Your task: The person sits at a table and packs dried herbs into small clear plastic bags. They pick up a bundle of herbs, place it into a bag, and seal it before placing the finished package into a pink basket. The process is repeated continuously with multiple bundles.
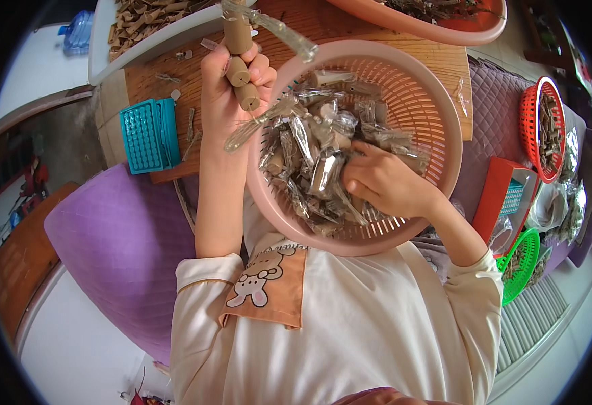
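Observation:
In the upper middle, my left hand [232,84] is closed round several short brown cylinders [240,75] with clear plastic wrap. One cylinder stands upright above the fist, and twisted film tails [296,42] stick out. A pink slotted basket [438,101] rests before my body, heaped with brown cylinders in clear film [324,174]. My right hand [387,182] reaches into this heap from the right. Its fingers are bent down among the wrapped pieces, and the fingertips are partly hidden, so what they grip does not show.
The basket overlaps a wooden table [174,61]. Teal plastic trays [148,135] lie at its left edge. Behind stand a white bin [161,47] of brown pieces and an orange basin [438,27]. On the right are a red basket [531,128], a red box [495,202] and a green basket [524,270].

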Demonstrator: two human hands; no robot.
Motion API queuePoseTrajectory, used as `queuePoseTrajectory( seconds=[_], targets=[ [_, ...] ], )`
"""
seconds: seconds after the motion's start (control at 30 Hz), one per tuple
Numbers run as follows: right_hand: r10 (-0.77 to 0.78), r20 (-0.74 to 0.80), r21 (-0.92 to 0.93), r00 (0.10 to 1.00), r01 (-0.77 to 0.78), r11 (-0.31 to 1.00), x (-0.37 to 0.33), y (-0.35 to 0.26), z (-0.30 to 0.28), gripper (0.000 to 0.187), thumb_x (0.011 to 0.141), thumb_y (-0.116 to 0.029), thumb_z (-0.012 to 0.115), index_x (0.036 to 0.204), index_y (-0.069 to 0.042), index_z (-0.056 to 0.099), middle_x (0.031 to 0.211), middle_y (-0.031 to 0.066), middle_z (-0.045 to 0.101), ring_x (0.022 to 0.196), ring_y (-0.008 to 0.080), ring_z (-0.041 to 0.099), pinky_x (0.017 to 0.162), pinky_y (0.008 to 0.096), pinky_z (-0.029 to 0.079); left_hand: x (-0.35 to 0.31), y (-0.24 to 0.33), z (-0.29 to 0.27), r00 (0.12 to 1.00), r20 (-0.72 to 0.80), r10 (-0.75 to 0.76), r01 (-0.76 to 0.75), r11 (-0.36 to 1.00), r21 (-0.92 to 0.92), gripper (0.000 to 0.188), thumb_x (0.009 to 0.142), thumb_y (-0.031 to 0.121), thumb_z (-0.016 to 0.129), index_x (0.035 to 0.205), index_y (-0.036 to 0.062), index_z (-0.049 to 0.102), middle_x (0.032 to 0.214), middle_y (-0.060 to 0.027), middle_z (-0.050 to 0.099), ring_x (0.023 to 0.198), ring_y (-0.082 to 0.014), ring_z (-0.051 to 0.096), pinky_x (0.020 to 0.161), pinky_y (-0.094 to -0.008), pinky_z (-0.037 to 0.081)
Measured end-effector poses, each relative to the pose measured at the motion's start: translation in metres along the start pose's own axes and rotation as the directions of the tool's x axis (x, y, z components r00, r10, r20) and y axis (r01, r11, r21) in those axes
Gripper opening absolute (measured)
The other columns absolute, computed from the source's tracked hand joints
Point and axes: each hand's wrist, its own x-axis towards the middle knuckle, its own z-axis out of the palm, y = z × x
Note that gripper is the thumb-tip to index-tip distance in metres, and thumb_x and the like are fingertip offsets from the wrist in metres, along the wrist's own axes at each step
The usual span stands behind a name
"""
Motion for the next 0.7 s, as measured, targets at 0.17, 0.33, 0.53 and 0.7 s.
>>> queuePoseTrajectory(
  seconds=[0.17,0.33,0.53,0.7],
  targets=[
    [-0.111,0.184,0.247,0.977,0.063,0.967,-0.017,-0.028,0.004,0.021,0.086,-0.017,0.048,0.075,0.0,0.054,0.075,0.0153,0.056,0.088,0.034,0.054,0.077,0.0425,0.044,-0.003,-0.003,-0.001,0.999,0.033,0.005,-0.007,0.998,0.069,0.026,0.086,0.022,0.051,0.1,0.0007,0.048,0.077,-0.0034,0.046,0.063,-0.0103,0.045,0.057,-0.022,0.039],
    [-0.2,0.178,0.353,0.963,0.127,0.927,-0.027,-0.029,-0.023,0.021,0.088,-0.016,0.047,0.078,0.001,0.053,0.086,0.0163,0.054,0.093,0.0378,0.052,0.083,0.0439,0.042,-0.005,-0.002,-0.007,0.999,0.044,0.0,-0.002,0.999,0.048,0.029,0.086,0.021,0.053,0.103,-0.0004,0.047,0.076,-0.0042,0.045,0.063,-0.0105,0.045,0.058,-0.0224,0.039],
    [-0.167,-0.133,0.0,0.977,0.168,0.986,0.016,-0.028,-0.058,0.026,0.089,-0.02,0.045,0.08,0.003,0.054,0.099,0.017,0.054,0.093,0.0363,0.051,0.08,0.0418,0.042,-0.007,-0.002,0.002,1.0,0.011,-0.005,0.004,0.996,0.084,0.026,0.086,0.02,0.053,0.101,-0.0003,0.046,0.076,-0.0042,0.044,0.062,-0.0107,0.044,0.057,-0.0229,0.039],
    [-0.2,-0.093,-0.173,0.975,0.182,0.968,0.09,0.009,-0.028,0.024,0.085,-0.022,0.049,0.083,0.0,0.058,0.093,0.018,0.053,0.081,0.0361,0.057,0.071,0.0421,0.046,0.0,-0.002,-0.002,0.998,0.012,-0.061,0.06,0.996,0.069,0.023,0.086,0.022,0.051,0.096,0.001,0.047,0.077,-0.0029,0.044,0.061,-0.0103,0.045,0.057,-0.0228,0.038]
  ],
)
